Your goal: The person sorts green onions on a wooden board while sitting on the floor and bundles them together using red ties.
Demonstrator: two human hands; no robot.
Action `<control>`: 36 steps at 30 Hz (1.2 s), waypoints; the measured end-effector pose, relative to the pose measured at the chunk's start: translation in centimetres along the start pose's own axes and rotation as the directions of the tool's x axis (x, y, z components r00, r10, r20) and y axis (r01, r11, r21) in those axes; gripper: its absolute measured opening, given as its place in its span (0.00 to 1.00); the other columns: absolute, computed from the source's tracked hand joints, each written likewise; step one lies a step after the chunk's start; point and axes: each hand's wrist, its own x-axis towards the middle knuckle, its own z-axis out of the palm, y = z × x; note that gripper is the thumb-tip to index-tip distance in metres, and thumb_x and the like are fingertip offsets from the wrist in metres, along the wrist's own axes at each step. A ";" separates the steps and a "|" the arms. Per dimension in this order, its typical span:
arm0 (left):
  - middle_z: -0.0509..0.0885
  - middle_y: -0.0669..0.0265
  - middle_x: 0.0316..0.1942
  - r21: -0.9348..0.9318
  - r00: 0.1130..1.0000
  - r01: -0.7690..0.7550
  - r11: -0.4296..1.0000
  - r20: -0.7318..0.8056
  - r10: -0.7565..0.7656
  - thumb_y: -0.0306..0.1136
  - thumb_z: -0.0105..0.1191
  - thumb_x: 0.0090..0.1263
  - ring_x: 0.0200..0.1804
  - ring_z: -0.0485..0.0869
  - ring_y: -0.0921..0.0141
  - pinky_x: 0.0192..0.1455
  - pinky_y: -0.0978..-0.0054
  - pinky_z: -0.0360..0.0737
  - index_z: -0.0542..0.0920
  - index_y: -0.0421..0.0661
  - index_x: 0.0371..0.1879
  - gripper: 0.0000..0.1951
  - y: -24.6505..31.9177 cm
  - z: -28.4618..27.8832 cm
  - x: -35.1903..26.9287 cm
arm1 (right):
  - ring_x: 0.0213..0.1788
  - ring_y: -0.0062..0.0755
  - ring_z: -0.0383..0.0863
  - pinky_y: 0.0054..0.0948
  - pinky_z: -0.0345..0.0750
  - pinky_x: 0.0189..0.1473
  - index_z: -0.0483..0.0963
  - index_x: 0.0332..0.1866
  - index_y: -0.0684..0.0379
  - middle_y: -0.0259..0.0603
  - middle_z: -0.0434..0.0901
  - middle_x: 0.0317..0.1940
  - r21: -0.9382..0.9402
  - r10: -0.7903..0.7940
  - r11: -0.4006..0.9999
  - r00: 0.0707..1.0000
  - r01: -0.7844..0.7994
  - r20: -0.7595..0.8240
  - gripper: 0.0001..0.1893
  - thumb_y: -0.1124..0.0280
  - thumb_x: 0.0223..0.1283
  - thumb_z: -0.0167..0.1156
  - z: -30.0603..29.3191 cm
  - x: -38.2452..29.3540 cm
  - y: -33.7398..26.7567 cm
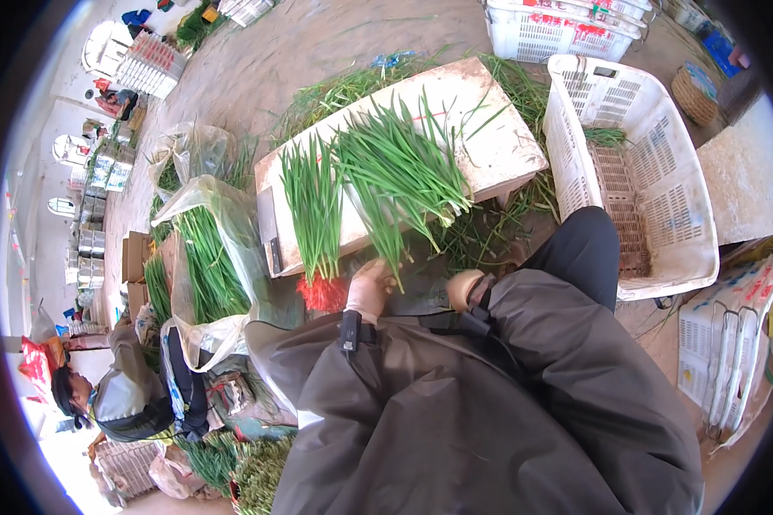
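My left hand point(368, 287) is at the near edge of a low white board point(361, 239), its fingers at the tip of a green stalk. My right hand point(462, 288) is lower right of the board, its fingers partly hidden; I cannot tell whether it holds anything. A pile of long green leafy stalks point(399, 167) lies across the board, some overhanging the near edge. Left of it lies a narrower bunch of stalks point(312, 212), its base over a tuft of red ties or strands point(322, 293). A knife point(269, 232) rests along the board's left edge.
At right stands a white plastic crate point(676, 193) with a few greens inside. Clear plastic bags point(212, 190) of green stalks stand at left, near a seated person point(125, 386). Loose greens point(522, 90) litter the floor around the board. Stacked white crates point(554, 32) stand beyond.
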 end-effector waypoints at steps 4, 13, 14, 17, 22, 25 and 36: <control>0.89 0.63 0.39 0.051 0.997 -0.080 0.996 0.005 0.080 0.33 0.59 0.75 0.27 0.80 0.73 0.29 0.78 0.74 0.82 0.47 0.46 0.07 -1.1 -2.3 1.2 | 0.40 0.41 0.88 0.34 0.84 0.37 0.82 0.55 0.59 0.48 0.86 0.39 0.939 0.023 0.336 0.996 0.078 -0.091 0.24 0.48 0.69 0.61 -6.0 -4.1 -3.8; 0.89 0.63 0.36 0.057 0.982 -0.160 0.986 -0.091 0.164 0.31 0.60 0.72 0.29 0.83 0.71 0.32 0.74 0.78 0.82 0.47 0.44 0.06 -1.6 -2.3 1.3 | 0.27 0.29 0.85 0.32 0.79 0.30 0.80 0.41 0.61 0.39 0.85 0.26 0.733 0.129 0.467 0.782 0.494 -0.609 0.11 0.64 0.72 0.59 -9.0 -6.0 -3.4; 0.89 0.62 0.36 0.249 0.996 -0.037 0.968 -0.068 0.056 0.31 0.61 0.70 0.30 0.84 0.70 0.33 0.73 0.79 0.82 0.45 0.44 0.07 -2.4 -4.1 1.5 | 0.26 0.38 0.85 0.37 0.79 0.32 0.80 0.39 0.60 0.43 0.85 0.26 0.675 0.152 0.529 0.725 0.515 -0.672 0.13 0.60 0.71 0.59 -9.6 -6.2 -3.4; 0.89 0.58 0.36 0.956 0.990 0.064 0.287 -0.024 -0.142 0.33 0.62 0.61 0.39 0.87 0.68 0.43 0.68 0.85 0.87 0.41 0.36 0.10 -3.9 -4.2 1.6 | 0.31 0.54 0.86 0.49 0.81 0.34 0.79 0.37 0.57 0.49 0.85 0.26 0.395 0.362 0.918 0.445 -0.021 -0.819 0.14 0.57 0.68 0.56 -9.3 -5.7 -2.8; 0.90 0.56 0.40 0.965 0.939 -0.148 -0.215 0.069 -0.338 0.36 0.62 0.57 0.48 0.88 0.59 0.54 0.63 0.83 0.89 0.45 0.42 0.15 -3.2 0.9 -0.8 | 0.31 0.58 0.85 0.52 0.81 0.35 0.79 0.37 0.58 0.53 0.85 0.28 0.395 0.404 0.906 0.579 -0.150 -0.708 0.16 0.54 0.68 0.57 -7.0 -4.1 -0.7; 0.90 0.55 0.44 0.956 0.816 -0.280 -0.091 0.187 -0.547 0.35 0.61 0.59 0.51 0.87 0.54 0.54 0.62 0.82 0.90 0.46 0.42 0.13 -3.4 2.9 -2.1 | 0.32 0.49 0.88 0.42 0.83 0.39 0.81 0.40 0.62 0.50 0.86 0.29 0.443 0.390 0.895 0.572 -0.051 -0.722 0.17 0.56 0.68 0.56 -6.6 -3.3 -0.2; 0.89 0.61 0.40 0.403 0.983 -0.096 0.910 -0.103 0.149 0.43 0.54 0.75 0.37 0.86 0.66 0.41 0.68 0.82 0.84 0.43 0.48 0.16 -2.0 -1.5 4.2 | 0.27 0.32 0.85 0.33 0.81 0.36 0.78 0.47 0.68 0.44 0.87 0.31 0.915 0.309 0.243 0.869 0.322 -0.387 0.13 0.66 0.72 0.55 -7.7 -3.0 -0.7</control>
